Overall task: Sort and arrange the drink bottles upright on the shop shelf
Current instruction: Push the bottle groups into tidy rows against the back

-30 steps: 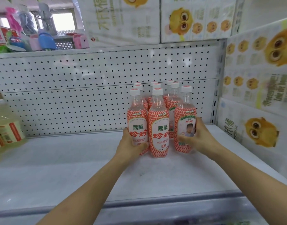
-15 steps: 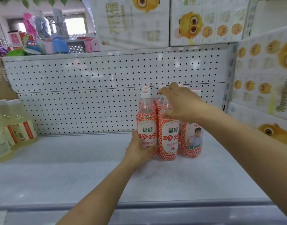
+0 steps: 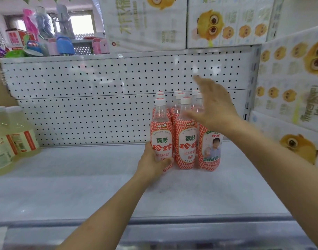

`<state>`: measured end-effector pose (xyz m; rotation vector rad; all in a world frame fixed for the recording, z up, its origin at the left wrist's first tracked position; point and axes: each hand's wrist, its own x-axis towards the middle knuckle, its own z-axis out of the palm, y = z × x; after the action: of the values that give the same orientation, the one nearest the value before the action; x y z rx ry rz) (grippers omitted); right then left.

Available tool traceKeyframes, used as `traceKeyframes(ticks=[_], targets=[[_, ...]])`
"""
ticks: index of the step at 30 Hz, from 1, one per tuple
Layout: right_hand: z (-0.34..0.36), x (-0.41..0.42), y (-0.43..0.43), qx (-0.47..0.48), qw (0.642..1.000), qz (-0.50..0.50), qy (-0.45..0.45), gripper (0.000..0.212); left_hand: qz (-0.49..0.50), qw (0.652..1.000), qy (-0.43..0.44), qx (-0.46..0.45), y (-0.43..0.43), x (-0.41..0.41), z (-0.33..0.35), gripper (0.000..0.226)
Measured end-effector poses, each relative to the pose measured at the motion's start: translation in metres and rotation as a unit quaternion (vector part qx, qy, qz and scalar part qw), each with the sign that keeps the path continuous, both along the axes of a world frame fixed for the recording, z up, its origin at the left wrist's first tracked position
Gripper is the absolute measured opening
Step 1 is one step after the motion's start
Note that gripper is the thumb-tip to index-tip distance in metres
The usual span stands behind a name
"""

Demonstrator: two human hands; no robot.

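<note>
A shop shelf (image 3: pixel 82 186) backed by a pegboard (image 3: pixel 100 105). Nine lychee soda bottles (image 3: pixel 186 141) stand upright before the pegboard's right end. The left hand (image 3: pixel 152 161) grips the front-left bottle (image 3: pixel 161 138); the right hand (image 3: pixel 214 109), fingers spread, empty, hovers above them.

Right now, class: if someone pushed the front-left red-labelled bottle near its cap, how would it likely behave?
The front-left bottle is tall and narrow, so it would probably tip rather than slide. Its glossy wrap may feel slippery. The left hand gripping its lower part should steady it.
</note>
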<state>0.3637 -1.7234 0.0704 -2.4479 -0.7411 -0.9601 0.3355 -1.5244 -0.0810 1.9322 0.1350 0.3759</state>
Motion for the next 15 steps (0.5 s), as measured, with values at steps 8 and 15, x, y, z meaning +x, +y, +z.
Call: traceKeyframes(ticks=[8,15], targets=[[-0.094,-0.007,-0.028,0.291,0.915,0.024,0.280,0.087,-0.004,1.000,0.004,0.000,0.000,0.001,0.001,0.074],[-0.101,-0.002,-0.028,0.259,0.926,0.026,0.274,0.074,0.003,0.999,-0.002,0.032,-0.011,-0.013,0.012,0.075]])
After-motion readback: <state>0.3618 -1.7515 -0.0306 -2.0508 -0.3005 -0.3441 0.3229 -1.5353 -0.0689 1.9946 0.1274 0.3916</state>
